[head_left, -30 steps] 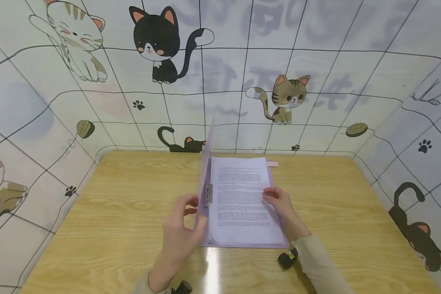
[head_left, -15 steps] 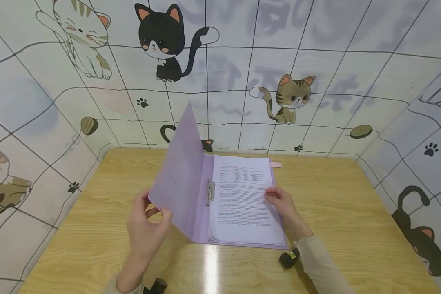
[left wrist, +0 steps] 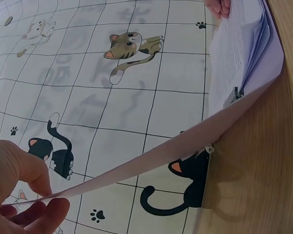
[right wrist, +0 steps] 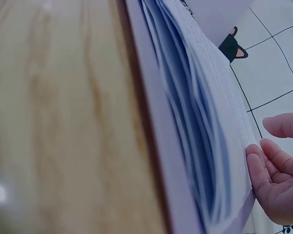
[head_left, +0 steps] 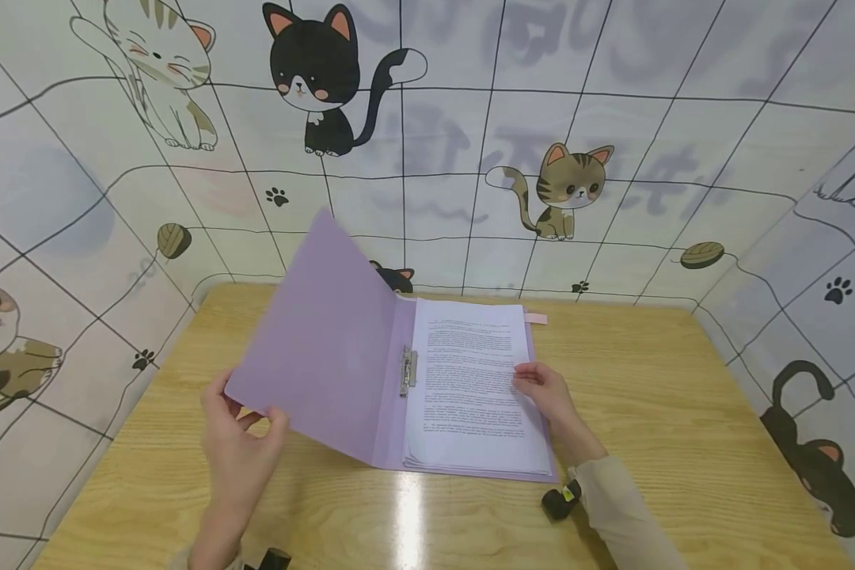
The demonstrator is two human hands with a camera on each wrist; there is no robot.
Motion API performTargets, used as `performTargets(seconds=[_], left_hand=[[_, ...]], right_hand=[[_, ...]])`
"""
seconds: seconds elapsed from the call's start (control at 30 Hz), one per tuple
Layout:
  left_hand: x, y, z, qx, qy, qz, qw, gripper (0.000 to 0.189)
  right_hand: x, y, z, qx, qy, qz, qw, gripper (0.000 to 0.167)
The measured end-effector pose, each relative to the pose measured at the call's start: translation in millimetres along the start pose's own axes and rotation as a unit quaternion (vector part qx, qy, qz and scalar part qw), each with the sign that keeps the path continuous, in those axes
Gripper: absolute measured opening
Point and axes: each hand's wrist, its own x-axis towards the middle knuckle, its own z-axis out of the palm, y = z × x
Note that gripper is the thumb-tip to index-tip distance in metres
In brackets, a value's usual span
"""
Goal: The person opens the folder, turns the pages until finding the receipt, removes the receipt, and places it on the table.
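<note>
A purple folder [head_left: 321, 340] lies on the table with its front cover raised at a slant to the left. My left hand [head_left: 238, 447] pinches that cover near its lower outer corner; in the left wrist view the cover's thin edge runs between thumb and fingers. Inside lies a stack of printed paper [head_left: 473, 396], beside a metal clip [head_left: 408, 370] on the folder's spine. My right hand [head_left: 549, 392] rests on the stack's right edge. In the right wrist view the fingertips [right wrist: 256, 156] touch the paper and the thumb stands apart from it.
The wooden table [head_left: 634, 380] extends around the folder on both sides. Behind it hangs a white cloth [head_left: 456, 142] printed with cats and a grid. A pink tab [head_left: 536, 318] sticks out at the folder's upper right.
My left hand has moved left with the cover, swinging it from nearly upright to a leftward slant. The right hand has stayed at the paper's edge.
</note>
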Motion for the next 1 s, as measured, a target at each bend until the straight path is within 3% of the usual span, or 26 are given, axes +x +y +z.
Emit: performTargets(seconds=[0.1, 0.23, 0.33, 0.57, 0.7, 0.9, 1.0], left_hand=[[-0.5, -5.4, -4.1, 0.025, 0.000, -0.029, 0.9993, 0.067], [-1.5, -15.8, -10.3, 0.057, -0.003, -0.091, 0.9942, 0.068], [-2.6, -23.8, -15.4, 0.084, -0.006, -0.138, 0.9869, 0.066], [-5.3, -39.8, -25.7, 0.120, -0.028, -0.201, 0.9717, 0.066], [-7.4, -48.5, -32.0, 0.154, -0.068, -0.249, 0.9536, 0.070], [-11.1, -60.2, -39.8, 0.206, -0.134, -0.331, 0.9109, 0.080], [-13.7, -66.4, -41.2, 0.217, -0.150, -0.339, 0.9033, 0.081]], right_hand=[[0.2, -0.5, -0.7, -0.005, 0.000, 0.000, 1.0000, 0.032], [0.0, -1.3, -0.3, -0.009, 0.001, -0.002, 1.0000, 0.032], [-0.2, -1.3, 0.1, -0.011, 0.001, -0.006, 0.9999, 0.031], [-1.4, -1.7, -0.7, -0.009, -0.002, -0.013, 0.9999, 0.031], [-1.8, -2.4, -0.9, -0.009, -0.003, -0.014, 0.9999, 0.032], [0.5, -1.6, -0.7, -0.005, -0.001, -0.007, 1.0000, 0.031], [1.6, -0.4, -0.8, -0.004, 0.001, -0.004, 1.0000, 0.031]])
